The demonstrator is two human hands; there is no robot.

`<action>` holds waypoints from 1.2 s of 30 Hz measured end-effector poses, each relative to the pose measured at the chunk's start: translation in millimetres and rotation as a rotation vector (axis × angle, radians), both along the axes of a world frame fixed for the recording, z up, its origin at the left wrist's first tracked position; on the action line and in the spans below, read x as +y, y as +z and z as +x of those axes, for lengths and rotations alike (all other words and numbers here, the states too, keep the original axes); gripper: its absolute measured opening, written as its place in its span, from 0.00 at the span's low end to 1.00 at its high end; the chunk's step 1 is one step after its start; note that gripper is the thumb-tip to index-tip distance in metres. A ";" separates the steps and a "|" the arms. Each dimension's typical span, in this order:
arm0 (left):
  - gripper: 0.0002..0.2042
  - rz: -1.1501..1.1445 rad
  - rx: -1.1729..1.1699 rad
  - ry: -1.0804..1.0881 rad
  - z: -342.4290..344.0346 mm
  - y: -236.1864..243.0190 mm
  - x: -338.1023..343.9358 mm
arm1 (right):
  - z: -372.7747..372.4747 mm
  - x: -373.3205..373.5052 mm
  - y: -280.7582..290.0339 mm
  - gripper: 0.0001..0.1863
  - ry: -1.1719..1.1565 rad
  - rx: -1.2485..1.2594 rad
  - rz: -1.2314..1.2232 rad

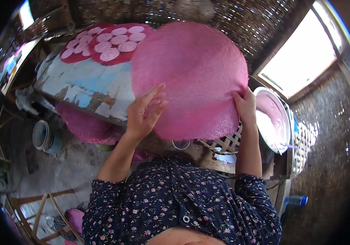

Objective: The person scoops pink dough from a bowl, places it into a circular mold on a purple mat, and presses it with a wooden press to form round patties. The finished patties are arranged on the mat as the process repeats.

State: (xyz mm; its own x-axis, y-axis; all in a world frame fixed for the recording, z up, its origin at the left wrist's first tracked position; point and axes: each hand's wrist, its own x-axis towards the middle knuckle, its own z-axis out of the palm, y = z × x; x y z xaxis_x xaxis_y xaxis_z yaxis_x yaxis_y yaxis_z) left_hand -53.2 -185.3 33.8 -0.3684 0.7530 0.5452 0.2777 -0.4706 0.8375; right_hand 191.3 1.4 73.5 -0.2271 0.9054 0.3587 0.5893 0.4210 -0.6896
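Observation:
A large round pink sheet (189, 65) spans the right half of a worn board (81, 81) and hangs down toward me. My left hand (144, 114), fingers apart, is at the sheet's lower left part; whether its fingertips touch the surface I cannot tell. My right hand (244, 104) grips the right edge of the sheet between thumb and fingers. On the board's left end lie red rounds (104, 59) carrying several pale pink discs (119, 39). More pink sheeting (85, 126) hangs below the board.
At the right stands a wide basin (277, 122) with pink contents, beside a woven basket (230, 141). A bucket (42, 136) sits on the floor at left, near a wooden frame (44, 196) lower down. A blue-capped bottle (295, 200) lies at lower right, by the woven wall.

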 end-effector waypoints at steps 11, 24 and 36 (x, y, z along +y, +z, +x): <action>0.12 -0.480 0.505 0.098 75.0 -175.5 -3.1 | 138.9 19.4 -80.2 0.30 -0.207 -0.151 -0.310; 0.13 -0.748 0.779 0.063 121.5 -235.5 17.2 | 171.7 17.1 -73.9 0.42 -0.203 -0.231 -0.079; 0.06 -0.208 0.371 0.620 125.4 -58.6 10.7 | 314.8 -49.0 -180.6 0.46 -0.071 -0.954 -0.399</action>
